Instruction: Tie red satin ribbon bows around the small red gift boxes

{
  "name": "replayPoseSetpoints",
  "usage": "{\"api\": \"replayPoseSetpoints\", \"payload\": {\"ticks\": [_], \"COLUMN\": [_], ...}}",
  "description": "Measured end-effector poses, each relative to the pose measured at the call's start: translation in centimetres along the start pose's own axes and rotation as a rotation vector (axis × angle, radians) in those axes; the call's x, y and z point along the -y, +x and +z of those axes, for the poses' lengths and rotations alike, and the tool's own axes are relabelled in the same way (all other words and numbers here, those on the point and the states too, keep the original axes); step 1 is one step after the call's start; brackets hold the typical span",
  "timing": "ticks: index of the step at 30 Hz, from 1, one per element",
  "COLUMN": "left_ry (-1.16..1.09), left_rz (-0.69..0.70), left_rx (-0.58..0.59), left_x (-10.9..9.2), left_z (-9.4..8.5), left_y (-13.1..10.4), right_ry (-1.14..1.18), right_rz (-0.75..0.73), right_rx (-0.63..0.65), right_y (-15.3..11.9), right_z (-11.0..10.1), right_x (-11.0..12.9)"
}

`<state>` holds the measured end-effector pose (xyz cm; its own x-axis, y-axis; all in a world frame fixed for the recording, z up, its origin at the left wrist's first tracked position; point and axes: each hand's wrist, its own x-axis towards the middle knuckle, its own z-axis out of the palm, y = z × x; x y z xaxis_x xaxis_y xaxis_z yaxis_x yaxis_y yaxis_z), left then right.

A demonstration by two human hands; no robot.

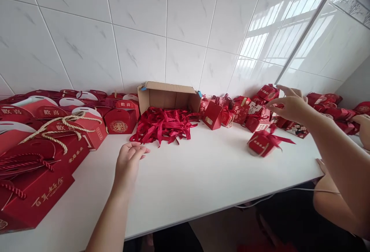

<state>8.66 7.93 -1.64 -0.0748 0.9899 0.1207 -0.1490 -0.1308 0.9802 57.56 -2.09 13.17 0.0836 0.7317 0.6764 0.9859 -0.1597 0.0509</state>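
My left hand (131, 157) is over the white table just in front of a heap of dark red ribbons (166, 124). Its fingers are curled together, with nothing visible in them. The ribbons spill from an open cardboard box (170, 90) lying by the wall. On the right, my right hand (289, 103) is raised with thumb and fingers apart, holding nothing. It hovers near the piled small red boxes (257, 122). Below it, a slightly blurred small red box (262, 144) with a ribbon bow sits apart from the pile, tilted.
Large red gift boxes (54, 167) with rope handles crowd the left side of the white table (185, 182). A red box with a pointed top (213, 115) stands right of the cardboard box. Another person's hand (362, 126) is at the right edge.
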Motion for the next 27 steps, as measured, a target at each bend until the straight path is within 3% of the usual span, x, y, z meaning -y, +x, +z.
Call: {"api": "replayPoseSetpoints", "payload": {"ticks": [3,7,9,11,14,16,19,23,27], "left_ry": [-0.098,-0.220,-0.258,-0.287,-0.335,-0.344,-0.300,-0.286,-0.281], "left_rz": [0.003,0.046,0.069,0.093,0.101,0.073,0.024,0.039,0.053], "left_rx": [-0.030,-0.194,-0.295,-0.386,-0.484,-0.515,-0.489,-0.439,-0.442], "left_x": [-0.6,-1.9,-2.5,-3.0,-3.2,-3.0,-2.6,-2.2,-1.8], "left_z": [-0.3,-1.0,-1.6,-2.3,-3.5,-4.0,-4.3,-3.9,-3.4], "left_y": [0.1,0.0,-0.1,0.0,0.3,0.5,0.6,0.4,0.3], "right_ry": [0.055,0.187,0.305,0.420,0.508,0.512,0.517,0.513,0.500], "right_rz": [0.031,-0.198,-0.269,-0.297,-0.258,-0.191,-0.193,-0.183,-0.203], "right_rx": [-0.106,-0.246,-0.270,-0.237,-0.012,0.183,0.276,0.313,0.327], "right_y": [0.1,0.4,0.4,-0.1,-1.9,-3.6,-5.6,-6.5,-5.4], "right_z": [-1.4,-0.8,1.5,5.5,13.0,17.3,20.9,21.1,20.3], "right_x": [5.3,15.3,19.8,23.7,28.6,30.7,31.8,31.4,32.2]}}
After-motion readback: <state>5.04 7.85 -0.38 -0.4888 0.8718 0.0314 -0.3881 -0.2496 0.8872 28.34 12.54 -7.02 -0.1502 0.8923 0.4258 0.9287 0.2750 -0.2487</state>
